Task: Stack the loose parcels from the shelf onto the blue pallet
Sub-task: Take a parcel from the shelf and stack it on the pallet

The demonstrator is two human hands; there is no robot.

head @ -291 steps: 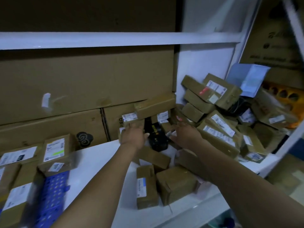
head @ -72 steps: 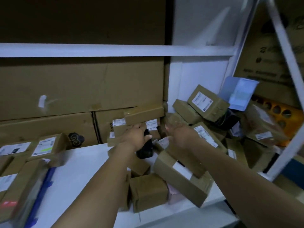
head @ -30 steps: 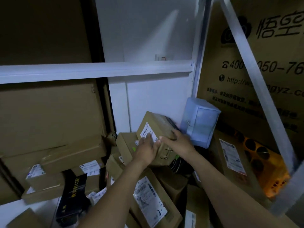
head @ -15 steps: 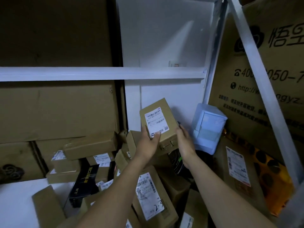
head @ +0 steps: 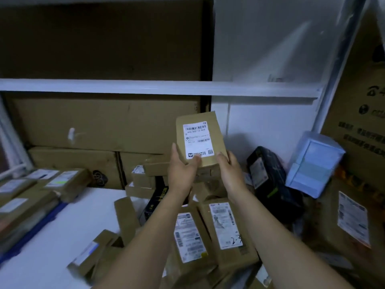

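Note:
I hold a small brown parcel (head: 210, 132) with a white barcode label upright above the shelf. My left hand (head: 181, 172) grips its lower left edge, thumb on the label. My right hand (head: 229, 170) grips its lower right edge. Below the parcel lies a heap of loose brown parcels (head: 220, 226) with labels on the white shelf (head: 52, 247). The blue pallet (head: 35, 226) shows as a blue edge at the far left, with several labelled parcels (head: 62, 180) stacked on it.
Large cardboard cartons (head: 93, 126) line the back of the shelf under a white shelf beam (head: 145, 86). A black bag parcel (head: 270, 180) and a pale blue box (head: 312, 163) lie at the right, beside a tall printed carton (head: 362, 101).
The parcel has been lifted higher off the heap and turned upright, label facing me. My view has swung left, bringing the pallet's parcels into sight.

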